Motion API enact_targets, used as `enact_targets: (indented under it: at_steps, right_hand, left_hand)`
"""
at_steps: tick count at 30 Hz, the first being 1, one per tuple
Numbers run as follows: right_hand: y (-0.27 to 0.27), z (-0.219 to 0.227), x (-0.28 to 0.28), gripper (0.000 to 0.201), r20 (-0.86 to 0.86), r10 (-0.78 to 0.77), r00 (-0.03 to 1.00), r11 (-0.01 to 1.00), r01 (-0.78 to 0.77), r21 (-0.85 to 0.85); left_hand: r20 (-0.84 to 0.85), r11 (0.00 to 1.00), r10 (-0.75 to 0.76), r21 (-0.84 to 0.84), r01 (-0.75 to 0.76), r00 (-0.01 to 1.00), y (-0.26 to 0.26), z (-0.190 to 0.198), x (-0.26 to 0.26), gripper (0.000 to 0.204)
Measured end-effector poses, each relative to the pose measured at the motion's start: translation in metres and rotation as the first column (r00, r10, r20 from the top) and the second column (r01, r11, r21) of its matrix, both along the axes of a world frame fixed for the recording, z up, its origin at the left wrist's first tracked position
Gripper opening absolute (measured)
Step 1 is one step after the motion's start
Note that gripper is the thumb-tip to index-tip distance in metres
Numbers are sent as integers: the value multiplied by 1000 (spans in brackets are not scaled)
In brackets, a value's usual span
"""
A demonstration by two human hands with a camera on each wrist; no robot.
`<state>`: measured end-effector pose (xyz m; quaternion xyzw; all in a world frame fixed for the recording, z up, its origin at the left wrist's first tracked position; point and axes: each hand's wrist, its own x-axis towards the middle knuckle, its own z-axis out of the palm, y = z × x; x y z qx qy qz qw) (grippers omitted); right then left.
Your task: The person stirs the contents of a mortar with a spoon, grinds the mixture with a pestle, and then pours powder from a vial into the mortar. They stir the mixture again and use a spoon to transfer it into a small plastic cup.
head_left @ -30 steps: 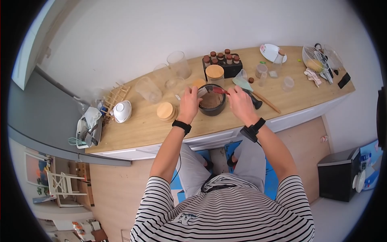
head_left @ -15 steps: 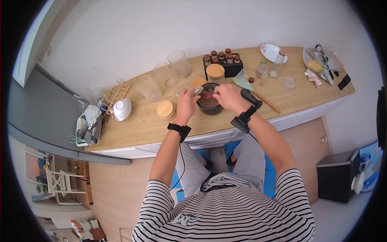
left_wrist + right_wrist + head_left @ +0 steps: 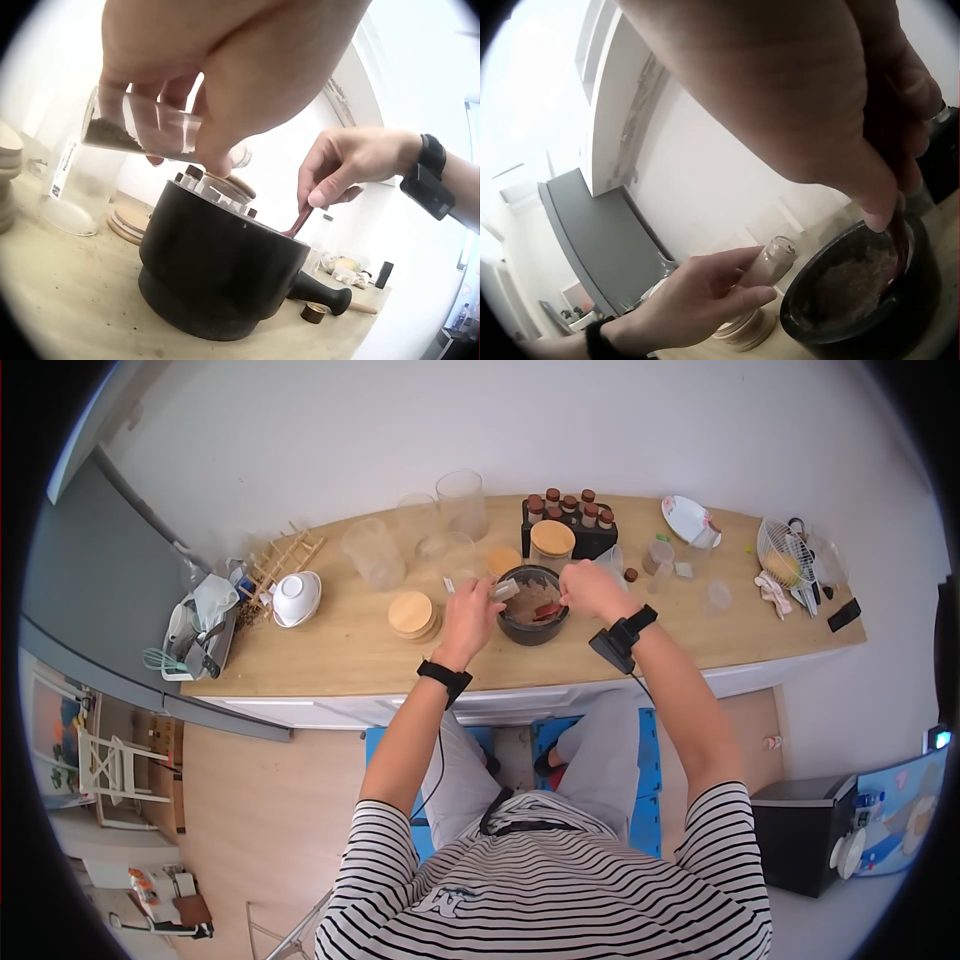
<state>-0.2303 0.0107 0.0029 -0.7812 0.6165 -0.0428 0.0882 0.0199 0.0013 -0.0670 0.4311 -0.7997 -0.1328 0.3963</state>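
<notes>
Head view shows us a wooden countertop (image 3: 330,650) crowded around the work: a black spice rack (image 3: 570,525) of brown-capped bottles and a jar with a bamboo lid (image 3: 552,540) stand just behind the black mortar (image 3: 533,628), empty glass jars (image 3: 375,552) sit to the left rear, and a stack of bamboo lids (image 3: 411,614) lies just left of our left hand (image 3: 468,618). A white bowl (image 3: 297,598) and a wooden rack (image 3: 285,560) sit further left; a wire basket (image 3: 785,552) is well apart at the right end.

Our left hand pinches a small glass spice bottle (image 3: 150,135) above the mortar's left rim. Its long axis lies nearly level, mouth toward the mortar's middle, dark powder settled at the closed end. Our right hand (image 3: 592,590) grips a red spoon (image 3: 300,221) by its handle; the spoon slants down into the mortar, its bowl among the brown ground powder (image 3: 851,281).
</notes>
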Motion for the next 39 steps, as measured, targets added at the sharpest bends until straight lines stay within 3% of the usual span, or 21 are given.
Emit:
enact_targets:
  at_steps: [8,17,20,27,39]
  right_hand:
    - [22,-53,-9,15,464,-133,876,988,155,-9]
    - [40,-63,-23,13,632,-80,771,969,207,-131]
    - [51,-48,-28,13,644,-146,751,966,247,-70]
    - [60,-40,-34,13,683,-134,718,954,280,-107]
    - [71,-27,-24,12,599,-67,798,941,250,-227]
  left_hand:
    - [-14,1000,9,12,-9,1000,-3,-1,1,36]
    - [117,999,15,26,-19,993,-1,4,0,36]
    - [147,1000,7,-3,-7,989,0,4,-5,36]
    - [229,999,22,-41,-13,973,0,5,-14,35]
    - [249,999,-2,-47,14,969,0,5,-22,34]
